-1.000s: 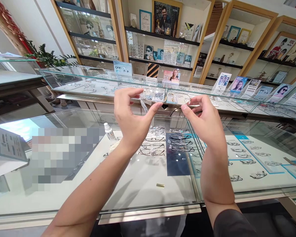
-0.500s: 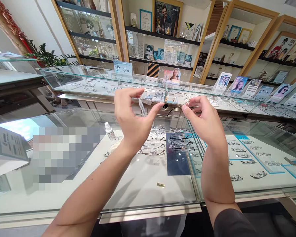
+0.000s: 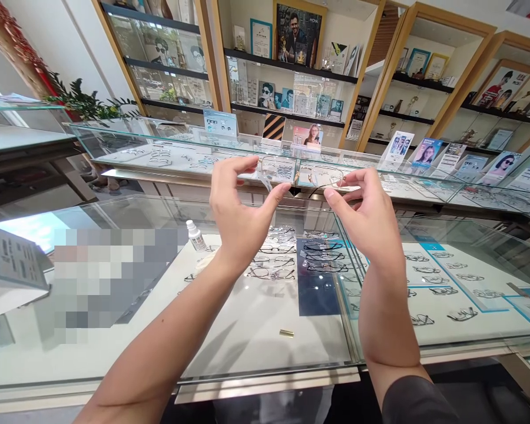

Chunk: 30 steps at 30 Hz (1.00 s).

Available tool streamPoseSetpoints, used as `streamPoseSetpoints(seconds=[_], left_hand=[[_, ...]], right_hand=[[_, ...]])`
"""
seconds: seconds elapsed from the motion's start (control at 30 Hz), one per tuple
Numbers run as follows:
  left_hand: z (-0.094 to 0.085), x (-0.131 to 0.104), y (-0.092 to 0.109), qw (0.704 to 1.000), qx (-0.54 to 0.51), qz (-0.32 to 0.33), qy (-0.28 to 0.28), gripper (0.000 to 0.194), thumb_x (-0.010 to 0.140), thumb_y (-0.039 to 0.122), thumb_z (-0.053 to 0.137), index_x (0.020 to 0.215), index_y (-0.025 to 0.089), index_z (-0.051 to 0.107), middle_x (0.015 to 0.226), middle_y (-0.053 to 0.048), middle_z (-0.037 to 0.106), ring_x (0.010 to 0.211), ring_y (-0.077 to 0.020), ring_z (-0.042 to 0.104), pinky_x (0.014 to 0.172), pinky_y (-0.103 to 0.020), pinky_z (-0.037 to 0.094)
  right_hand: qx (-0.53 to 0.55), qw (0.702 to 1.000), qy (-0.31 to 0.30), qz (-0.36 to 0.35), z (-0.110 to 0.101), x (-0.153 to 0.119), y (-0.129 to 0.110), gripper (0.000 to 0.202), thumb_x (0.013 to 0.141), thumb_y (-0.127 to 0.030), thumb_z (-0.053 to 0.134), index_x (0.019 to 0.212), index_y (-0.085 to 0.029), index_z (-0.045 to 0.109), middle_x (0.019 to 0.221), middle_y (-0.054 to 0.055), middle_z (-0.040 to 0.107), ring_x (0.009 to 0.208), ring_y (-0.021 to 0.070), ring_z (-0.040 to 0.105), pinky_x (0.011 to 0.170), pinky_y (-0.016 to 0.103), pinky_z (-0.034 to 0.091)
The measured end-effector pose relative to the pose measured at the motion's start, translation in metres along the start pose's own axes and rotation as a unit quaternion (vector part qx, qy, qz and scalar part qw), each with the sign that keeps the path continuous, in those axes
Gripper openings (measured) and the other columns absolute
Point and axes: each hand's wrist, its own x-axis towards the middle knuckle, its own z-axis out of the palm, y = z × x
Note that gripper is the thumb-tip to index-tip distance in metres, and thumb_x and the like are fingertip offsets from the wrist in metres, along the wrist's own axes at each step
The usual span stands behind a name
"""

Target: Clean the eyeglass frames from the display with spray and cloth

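Note:
A pair of thin-rimmed eyeglasses is held up in front of me, above the glass counter. My left hand grips its left end; the fingers behind the frame are partly hidden, and the thumb sticks out below the lens. Something clear, like plastic wrap, hangs by that side. At the other end, my right hand pinches the frame near the hinge between thumb and fingers. A dark temple tip shows below the right lens.
Rows of eyeglasses lie on the counter, some beside a dark blue mat. A white bottle stands at left, and a small gold bar lies near the front. Display cases and shelves stand behind.
The eyeglasses have turned slightly, and the clear plastic by the left side hangs differently. Both hands keep their hold and have shifted only a little.

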Motion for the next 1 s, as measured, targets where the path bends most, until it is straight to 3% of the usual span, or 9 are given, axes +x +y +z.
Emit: streamPoseSetpoints(seconds=[0.23,0.47,0.67,1.0], left_hand=[[0.004,0.000,-0.007,1.000,-0.007,0.002,-0.011,0.054,0.088,0.044,0.086,0.133,0.028,0.060,0.132,-0.010,0.066,0.122,-0.0281,0.067,0.102,-0.047,0.056],[0.010,-0.002,-0.017,1.000,0.011,-0.007,0.017,0.062,0.086,0.046,0.086,0.136,0.029,0.054,0.136,-0.011,0.065,0.125,-0.0281,0.066,0.102,-0.046,0.057],[0.009,-0.002,-0.011,0.999,0.021,0.000,0.036,0.065,0.085,0.053,0.087,0.136,0.030,0.055,0.143,-0.012,0.060,0.132,-0.0302,0.062,0.103,-0.048,0.056],[0.011,-0.003,-0.007,1.000,-0.018,0.000,0.020,0.065,0.091,0.057,0.080,0.142,0.031,0.050,0.149,-0.012,0.059,0.141,-0.0292,0.060,0.113,-0.048,0.053]], right_hand=[[-0.035,0.999,0.026,-0.016,0.004,-0.004,-0.009,0.039,0.096,-0.052,0.068,0.125,-0.031,0.053,0.125,0.009,0.069,0.102,0.0283,0.070,0.086,0.048,0.054],[-0.033,0.998,0.040,-0.040,0.013,-0.006,-0.014,0.040,0.098,-0.051,0.065,0.130,-0.032,0.051,0.119,0.009,0.069,0.106,0.0297,0.068,0.090,0.049,0.055],[-0.037,0.998,0.031,-0.044,0.014,-0.004,-0.011,0.042,0.100,-0.052,0.063,0.135,-0.033,0.050,0.120,0.008,0.071,0.107,0.0300,0.069,0.091,0.049,0.056],[-0.009,0.999,0.010,-0.032,0.014,-0.003,-0.011,0.043,0.100,-0.051,0.063,0.137,-0.034,0.048,0.136,0.009,0.071,0.113,0.0313,0.072,0.087,0.048,0.056]])
